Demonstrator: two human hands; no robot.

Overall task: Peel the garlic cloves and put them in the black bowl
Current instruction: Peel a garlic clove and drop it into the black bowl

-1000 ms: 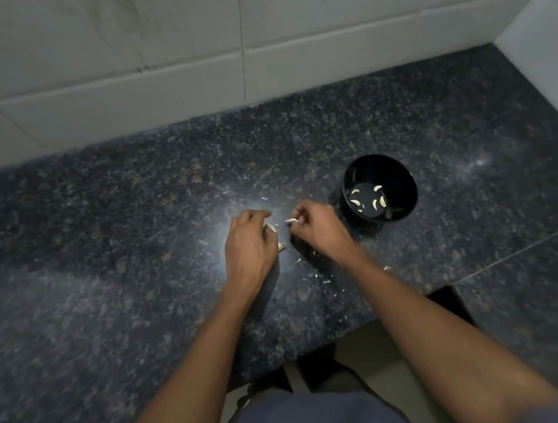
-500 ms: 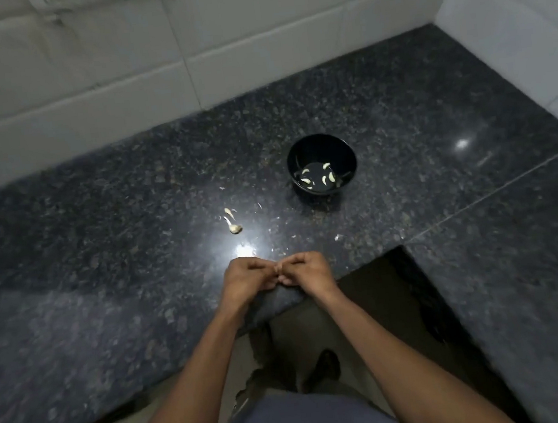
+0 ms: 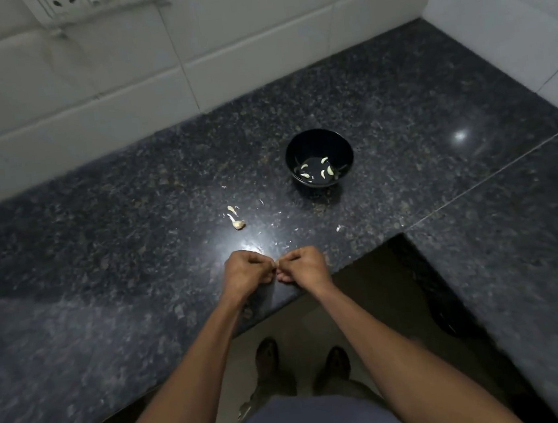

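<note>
The left hand [image 3: 248, 272] and the right hand [image 3: 302, 266] are both curled into a narrow grip, with the fingertips meeting between them over the near edge of the dark speckled granite tabletop [image 3: 104, 264]. What they pinch is hidden by the fingers; I judge it is a small garlic clove, but the clove itself cannot be seen. So the step in hand looks like peeling: the two hands pull the skin from one clove.

Just beyond the hands, small pale flakes of garlic skin [image 3: 286, 245] lie scattered on the tabletop. Further out to the left there are two pale garlic pieces [image 3: 237, 223], close together; I cannot tell if they are unpeeled cloves or only skins. Beyond the right hand, well apart from it, stands the small round black bowl [image 3: 318, 143], and several peeled white garlic cloves [image 3: 323, 172] already lie on its bottom.

The next move, as I judge, calls for finishing the skin and then reaching the right hand forward to drop the clove into the bowl.

No brand, label or readable writing is visible; the white wall socket plate [image 3: 94, 3] at the top shows no text.
</note>
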